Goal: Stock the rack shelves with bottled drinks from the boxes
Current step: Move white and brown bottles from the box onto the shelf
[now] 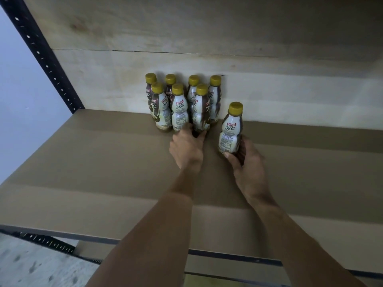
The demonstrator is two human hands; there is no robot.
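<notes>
Seven yellow-capped bottles form a cluster (178,106) against the shelf's (103,162) back panel (290,90). The left hand (186,150) curls round the base of the cluster's front-right bottle (201,112). Just right of the cluster, the right hand (246,162) grips a loose bottle (231,129) upright. Bare board runs left of the cluster to the black post (41,52), and also lies in front of it.

Seven yellow-capped bottles (179,108) upright at shelf (83,162) back; eighth bottle (230,131) near, right.
</notes>
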